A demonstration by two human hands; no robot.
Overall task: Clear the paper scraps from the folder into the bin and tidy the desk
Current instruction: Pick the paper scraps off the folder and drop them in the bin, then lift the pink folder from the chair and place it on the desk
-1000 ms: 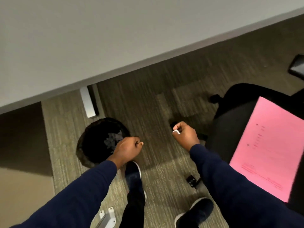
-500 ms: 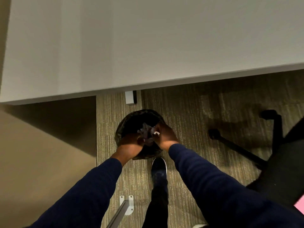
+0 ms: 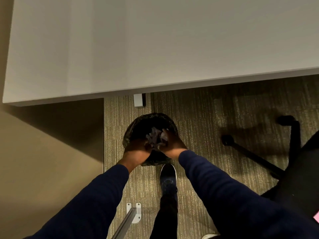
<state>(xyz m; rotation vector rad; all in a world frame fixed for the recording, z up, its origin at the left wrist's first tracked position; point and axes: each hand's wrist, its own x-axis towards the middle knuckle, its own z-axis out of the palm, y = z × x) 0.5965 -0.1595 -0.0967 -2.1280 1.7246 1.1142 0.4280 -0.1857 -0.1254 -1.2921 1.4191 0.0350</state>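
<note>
Both hands (image 3: 138, 150) (image 3: 172, 145), grip unclear, over bin (image 3: 138, 123) on carpet (image 3: 198, 118) below desk (image 3: 155, 49).

I see both hands over the mouth of the black bin (image 3: 136, 123) on the carpet, just below the table (image 3: 155, 49) edge. My left hand (image 3: 137, 151) sits at the near rim, curled; my right hand (image 3: 172, 144) is beside it with fingers (image 3: 164, 132) spread over crumpled paper scraps (image 3: 156, 137) inside. A shoe (image 3: 168, 178) stands just beside the bin, and the chair base (image 3: 259, 157) is at right.
</note>
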